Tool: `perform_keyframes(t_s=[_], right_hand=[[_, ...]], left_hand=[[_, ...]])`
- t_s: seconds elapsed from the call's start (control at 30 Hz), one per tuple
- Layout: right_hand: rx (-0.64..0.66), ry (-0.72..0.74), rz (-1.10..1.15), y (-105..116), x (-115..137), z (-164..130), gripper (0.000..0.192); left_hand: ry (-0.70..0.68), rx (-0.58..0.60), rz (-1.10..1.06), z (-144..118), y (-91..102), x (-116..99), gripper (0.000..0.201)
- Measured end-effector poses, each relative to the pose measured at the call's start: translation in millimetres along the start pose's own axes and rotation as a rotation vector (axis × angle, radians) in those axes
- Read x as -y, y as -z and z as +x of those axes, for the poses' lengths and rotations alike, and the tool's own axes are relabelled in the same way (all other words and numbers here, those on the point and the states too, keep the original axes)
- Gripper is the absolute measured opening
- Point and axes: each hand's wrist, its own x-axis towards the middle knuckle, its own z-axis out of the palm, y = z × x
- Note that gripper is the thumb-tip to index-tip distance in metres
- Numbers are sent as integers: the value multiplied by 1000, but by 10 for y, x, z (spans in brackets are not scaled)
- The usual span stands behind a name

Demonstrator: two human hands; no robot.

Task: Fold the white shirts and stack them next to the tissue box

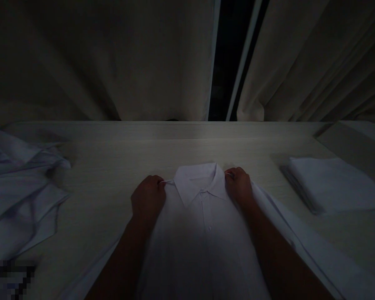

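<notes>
Dim room. Pale wood-grain table [112, 154] runs wall to wall; beige curtains [112, 58] hang behind, parted on a dark gap [228, 58].

White shirt [203, 233] flat on table [112, 166] — both hands pinching shoulders, left hand [148, 198], right hand [239, 185]

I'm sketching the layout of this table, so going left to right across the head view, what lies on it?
Rumpled pile of shirts → left hand → collar of the flat shirt → right hand → folded stack.
</notes>
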Motion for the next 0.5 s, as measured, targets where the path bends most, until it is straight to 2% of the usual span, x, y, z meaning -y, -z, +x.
perform_keyframes(t_s=[0.3,0.5], right_hand=[[29,-5,-73,-10,-17,-4,17],[74,-21,-134,13,63,41,18]], left_hand=[[-52,-54,-32,49,-103,64,24],[20,-3,-72,82,-77,31,28]])
